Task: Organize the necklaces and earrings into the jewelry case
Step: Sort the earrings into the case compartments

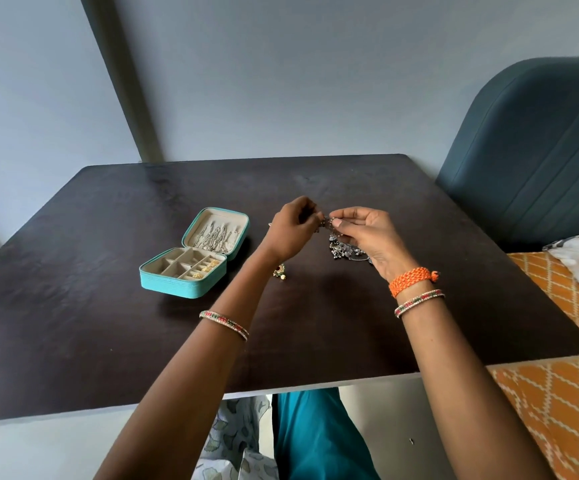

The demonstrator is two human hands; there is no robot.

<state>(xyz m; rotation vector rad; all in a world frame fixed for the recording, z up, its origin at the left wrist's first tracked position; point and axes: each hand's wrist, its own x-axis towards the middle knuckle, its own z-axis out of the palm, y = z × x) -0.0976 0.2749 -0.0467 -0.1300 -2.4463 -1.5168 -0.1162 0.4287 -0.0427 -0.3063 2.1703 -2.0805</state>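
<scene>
Both sets of fingertips meet over the middle of the table, pinching a small silver piece of jewelry [326, 222] between them. The left hand [293, 230] has its fingers curled round the piece from the left, knuckles turned toward the camera. The right hand [371, 233] pinches it from the right with thumb and forefinger, the other fingers loosely bent, palm facing left. What sort of piece it is cannot be told; it is too small and partly hidden.

Just below and to the right of the pinch, a heap of silver jewelry [346, 249] lies on the dark table [108, 323], partly behind the right palm. A small gold ornament with a red centre [280, 271] rests on the table beside the left wrist.

To the left stands the turquoise jewelry case [191, 254], lid open and tilted back. Silver chains [215, 235] hang inside the lid, and gold earrings [206, 268] sit in the right-hand compartments of the tray.

Each wrist carries a beaded bangle; the right also has an orange braided band [411, 278]. A blue chair [537, 150] stands at the far right, and an orange patterned cloth [558, 410] lies on the near right.
</scene>
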